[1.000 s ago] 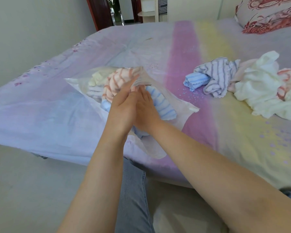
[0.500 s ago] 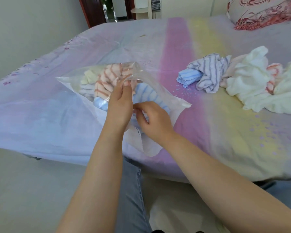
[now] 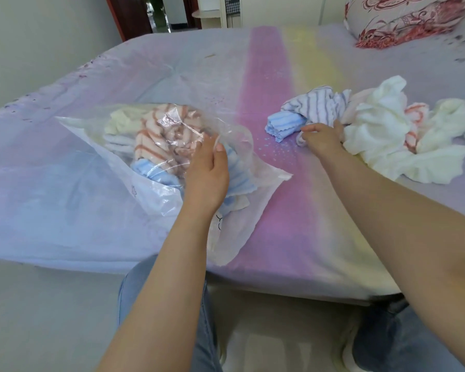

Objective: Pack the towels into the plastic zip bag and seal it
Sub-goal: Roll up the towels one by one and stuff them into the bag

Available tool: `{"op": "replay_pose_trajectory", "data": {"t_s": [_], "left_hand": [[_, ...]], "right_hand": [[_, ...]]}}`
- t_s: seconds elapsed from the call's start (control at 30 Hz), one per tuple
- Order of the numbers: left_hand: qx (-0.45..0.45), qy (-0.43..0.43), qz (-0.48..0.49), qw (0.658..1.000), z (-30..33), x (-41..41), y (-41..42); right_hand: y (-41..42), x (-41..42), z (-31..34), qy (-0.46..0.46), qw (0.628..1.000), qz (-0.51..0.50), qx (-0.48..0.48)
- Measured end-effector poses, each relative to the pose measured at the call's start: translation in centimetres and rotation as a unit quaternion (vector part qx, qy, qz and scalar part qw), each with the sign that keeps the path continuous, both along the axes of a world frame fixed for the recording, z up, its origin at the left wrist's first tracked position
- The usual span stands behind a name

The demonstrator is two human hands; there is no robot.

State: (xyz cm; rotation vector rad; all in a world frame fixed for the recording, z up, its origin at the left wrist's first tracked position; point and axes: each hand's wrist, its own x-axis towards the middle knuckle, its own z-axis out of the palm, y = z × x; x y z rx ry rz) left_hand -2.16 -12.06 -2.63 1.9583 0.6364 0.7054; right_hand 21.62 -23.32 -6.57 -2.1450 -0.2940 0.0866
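Note:
A clear plastic zip bag lies on the bed with its mouth open toward me. Inside it are an orange-striped towel, a pale yellow towel and blue towels. My left hand holds up the top flap of the bag's mouth. My right hand rests on the grey-striped towel, its fingers closing on the lower edge. A folded blue towel sits just left of that hand.
A heap of white and cream towels, one with orange marks, lies to the right on the bed. A red-patterned pillow is at the far right corner. The bed's near edge runs just above my knees.
My right hand left the bag's mouth and reached right to the grey-striped towel. My left hand stayed at the bag, holding its flap.

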Motion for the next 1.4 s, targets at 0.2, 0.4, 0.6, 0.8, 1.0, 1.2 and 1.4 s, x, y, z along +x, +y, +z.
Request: {"op": "replay_pose_trajectory", "data": {"t_s": [0.2,0.4,0.6,0.8,1.0,1.2,1.4], "left_hand": [[-0.01,0.009,0.003,1.0,-0.1,1.0,0.2],[-0.016,0.005,0.003,1.0,-0.4,0.7,0.2],[-0.012,-0.017,0.004,1.0,-0.5,0.2,0.0],[-0.02,-0.015,0.001,1.0,0.0,-0.7,-0.2],[-0.024,-0.023,0.0,0.999,0.1,-1.3,-0.5],[-0.022,-0.021,-0.002,1.0,0.1,-1.6,-0.6],[-0.029,-0.024,-0.009,0.999,-0.1,-1.8,-0.4]], "right_hand": [[0.3,4.6,-1.2,0.101,0.994,0.025,0.032],[-0.7,2.2,-1.3,-0.003,0.995,0.002,0.1],[-3.8,-8.7,-0.2,-0.085,0.996,0.035,0.021],[-7.5,-14.6,5.0,0.009,0.928,0.292,-0.232],[-7.4,-9.7,5.7,0.002,0.964,0.226,-0.143],[-4.9,-3.8,-1.8,0.111,0.964,0.102,-0.219],[-4.5,-5.1,-2.9,0.067,0.944,0.21,-0.246]]}}
